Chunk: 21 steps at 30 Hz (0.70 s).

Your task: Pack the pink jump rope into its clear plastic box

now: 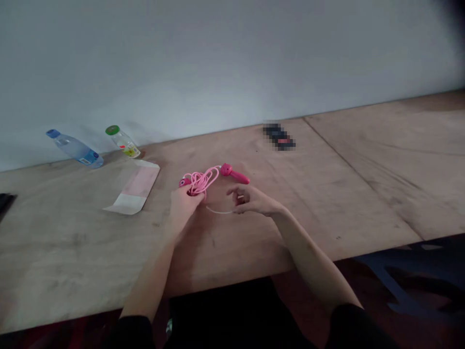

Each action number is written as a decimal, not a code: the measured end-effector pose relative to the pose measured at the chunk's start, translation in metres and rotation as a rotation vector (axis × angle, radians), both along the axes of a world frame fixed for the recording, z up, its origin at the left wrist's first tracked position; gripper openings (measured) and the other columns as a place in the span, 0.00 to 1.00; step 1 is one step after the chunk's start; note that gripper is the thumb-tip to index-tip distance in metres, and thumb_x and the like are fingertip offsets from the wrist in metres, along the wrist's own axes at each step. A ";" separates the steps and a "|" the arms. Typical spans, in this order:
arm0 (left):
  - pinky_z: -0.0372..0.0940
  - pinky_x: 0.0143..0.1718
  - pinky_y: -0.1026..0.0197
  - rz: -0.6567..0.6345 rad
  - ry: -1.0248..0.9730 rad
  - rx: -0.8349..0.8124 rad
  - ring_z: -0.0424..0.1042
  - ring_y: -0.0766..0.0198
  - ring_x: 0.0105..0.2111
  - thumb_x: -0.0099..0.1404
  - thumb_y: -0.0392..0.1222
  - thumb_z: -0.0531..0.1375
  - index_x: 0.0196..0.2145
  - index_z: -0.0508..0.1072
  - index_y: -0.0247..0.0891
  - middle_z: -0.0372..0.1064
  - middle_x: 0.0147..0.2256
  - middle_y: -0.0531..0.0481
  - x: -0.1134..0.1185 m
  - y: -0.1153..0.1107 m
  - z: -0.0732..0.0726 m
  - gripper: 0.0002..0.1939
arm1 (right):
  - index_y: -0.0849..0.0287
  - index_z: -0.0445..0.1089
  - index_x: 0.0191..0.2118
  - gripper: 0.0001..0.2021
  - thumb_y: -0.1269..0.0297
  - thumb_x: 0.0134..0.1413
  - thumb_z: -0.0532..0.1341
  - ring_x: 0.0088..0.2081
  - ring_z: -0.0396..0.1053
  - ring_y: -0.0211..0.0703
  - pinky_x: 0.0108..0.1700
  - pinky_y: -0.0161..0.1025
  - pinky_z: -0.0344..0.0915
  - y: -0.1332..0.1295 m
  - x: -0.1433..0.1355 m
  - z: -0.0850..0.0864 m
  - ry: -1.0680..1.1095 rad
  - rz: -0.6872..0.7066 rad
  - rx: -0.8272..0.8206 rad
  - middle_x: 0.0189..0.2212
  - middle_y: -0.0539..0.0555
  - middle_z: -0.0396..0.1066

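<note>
A pink jump rope (pixel 199 182) lies bunched on the table, its cord looped in a loose coil. My left hand (pixel 183 206) is closed on the near side of the coil, beside one handle's round end (pixel 184 182). The other pink handle (pixel 236 174) points away to the right, resting on the wood. My right hand (pixel 252 199) hovers just in front of that handle, with thumb and fingers apart. A thin white strip (pixel 220 212) runs from near the coil to the right thumb; whether the thumb touches it I cannot tell.
Left of the rope lies an unfolded pink-and-white card package (pixel 137 186). Behind it are a blue-capped plastic bottle (pixel 76 149) and a green-lidded jar (pixel 123 141), leaning toward the wall. A dark pixelated object (pixel 279 136) sits near the wall. The wooden table (pixel 327 208) has a seam at right.
</note>
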State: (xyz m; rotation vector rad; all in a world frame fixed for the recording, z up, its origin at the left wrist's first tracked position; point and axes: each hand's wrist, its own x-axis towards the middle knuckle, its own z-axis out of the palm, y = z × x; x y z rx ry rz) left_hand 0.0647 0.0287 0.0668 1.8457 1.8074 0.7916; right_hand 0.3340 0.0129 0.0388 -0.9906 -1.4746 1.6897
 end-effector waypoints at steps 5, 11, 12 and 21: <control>0.68 0.34 0.60 -0.029 -0.020 0.005 0.77 0.60 0.30 0.59 0.42 0.70 0.41 0.87 0.43 0.80 0.29 0.52 -0.005 0.000 0.003 0.11 | 0.57 0.74 0.38 0.15 0.71 0.40 0.72 0.33 0.72 0.42 0.33 0.37 0.70 0.020 -0.027 -0.010 -0.311 -0.104 0.134 0.33 0.51 0.74; 0.68 0.37 0.59 -0.057 0.088 0.039 0.77 0.58 0.31 0.65 0.45 0.70 0.42 0.86 0.42 0.81 0.30 0.49 0.005 -0.014 0.002 0.10 | 0.57 0.71 0.38 0.15 0.76 0.40 0.65 0.35 0.75 0.44 0.37 0.39 0.72 0.046 -0.057 -0.013 -0.346 -0.306 0.209 0.35 0.53 0.77; 0.69 0.37 0.59 -0.056 0.089 0.047 0.77 0.58 0.31 0.65 0.45 0.70 0.41 0.86 0.41 0.81 0.30 0.48 0.008 -0.016 0.001 0.09 | 0.57 0.70 0.39 0.16 0.76 0.40 0.65 0.35 0.75 0.44 0.37 0.39 0.72 0.047 -0.059 -0.015 -0.341 -0.346 0.210 0.35 0.53 0.77; 0.74 0.48 0.54 -0.289 0.188 0.087 0.81 0.51 0.48 0.64 0.42 0.70 0.47 0.81 0.43 0.81 0.49 0.45 0.012 -0.030 -0.007 0.13 | 0.56 0.71 0.39 0.12 0.71 0.44 0.65 0.36 0.77 0.43 0.43 0.42 0.76 0.036 -0.063 -0.035 -0.216 -0.428 0.197 0.35 0.52 0.78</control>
